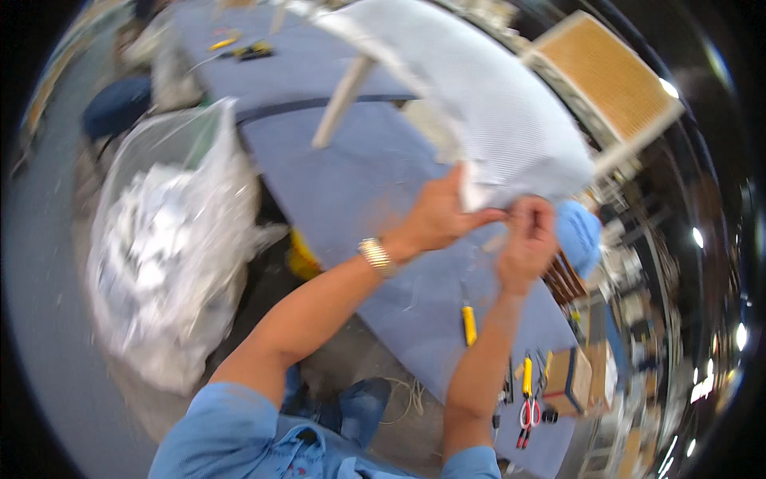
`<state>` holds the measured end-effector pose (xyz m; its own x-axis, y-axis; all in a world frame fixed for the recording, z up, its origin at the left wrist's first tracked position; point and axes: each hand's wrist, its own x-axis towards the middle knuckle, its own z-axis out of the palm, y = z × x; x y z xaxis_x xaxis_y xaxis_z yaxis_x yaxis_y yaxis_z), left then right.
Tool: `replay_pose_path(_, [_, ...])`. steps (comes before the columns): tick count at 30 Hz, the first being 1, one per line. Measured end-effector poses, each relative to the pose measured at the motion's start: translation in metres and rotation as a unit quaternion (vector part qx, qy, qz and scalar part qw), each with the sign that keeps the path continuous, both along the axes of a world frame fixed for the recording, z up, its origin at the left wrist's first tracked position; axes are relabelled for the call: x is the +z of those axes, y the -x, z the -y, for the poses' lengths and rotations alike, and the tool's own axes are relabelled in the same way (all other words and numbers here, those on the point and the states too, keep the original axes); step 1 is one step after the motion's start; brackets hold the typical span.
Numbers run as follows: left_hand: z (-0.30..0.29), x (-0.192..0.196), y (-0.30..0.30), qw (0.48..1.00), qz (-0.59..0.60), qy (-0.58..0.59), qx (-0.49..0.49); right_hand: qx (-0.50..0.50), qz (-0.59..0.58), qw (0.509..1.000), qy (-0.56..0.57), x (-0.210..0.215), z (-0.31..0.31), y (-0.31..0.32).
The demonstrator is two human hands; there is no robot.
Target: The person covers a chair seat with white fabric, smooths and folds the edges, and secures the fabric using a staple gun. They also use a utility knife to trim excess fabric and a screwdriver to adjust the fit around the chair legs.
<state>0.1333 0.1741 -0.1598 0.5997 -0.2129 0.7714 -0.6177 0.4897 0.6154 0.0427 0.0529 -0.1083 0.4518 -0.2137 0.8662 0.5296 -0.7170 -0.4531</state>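
A long piece of furniture covered in white textured fabric (511, 104) lies across the far side of the table, one pale wooden leg (343, 102) touching the tabletop. My left hand (440, 209), with a gold band at the wrist, grips the near corner, its thumb stretched along the edge and its fingers partly hidden behind the fabric. Close beside that thumb, my right hand (528, 239) is closed in a pinch on the fabric's edge. Blur hides the exact fold between the fingertips. A yellow-handled tool (469, 323) lies on the table near my right forearm.
A clear plastic bag (171, 263) of white scraps stands left of the blue-grey table (319, 172). Red-handled scissors (530, 413), a yellow cutter (527, 375) and cardboard boxes (568, 382) lie at the lower right. Behind stands a frame with a tan woven panel (610, 76).
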Motion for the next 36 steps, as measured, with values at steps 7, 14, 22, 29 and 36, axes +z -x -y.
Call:
replay_pose_path(7, [-0.029,-0.102,0.027,0.983,-0.069,-0.154,0.070,0.231,-0.084,0.965,-0.093,-0.034,-0.009,0.072])
replay_pose_path(14, [-0.087,-0.165,0.059,0.964,-0.002,-0.202,0.172,0.022,-0.540,0.841,0.000,-0.257,-0.060,0.164])
replay_pose_path(22, [0.021,-0.055,0.100,0.903,0.391,-0.177,-0.009,0.393,-0.485,0.751,-0.215,-0.206,-0.165,0.152])
replay_pose_path(29, [0.105,-0.015,0.175,0.806,0.562,-0.157,-0.101,0.515,-0.409,0.731,-0.184,-0.107,-0.182,0.173])
replay_pose_path(36, [0.112,-0.045,0.180,0.709,0.630,-0.280,-0.150,0.425,-0.446,0.669,-0.416,-0.096,-0.178,0.225])
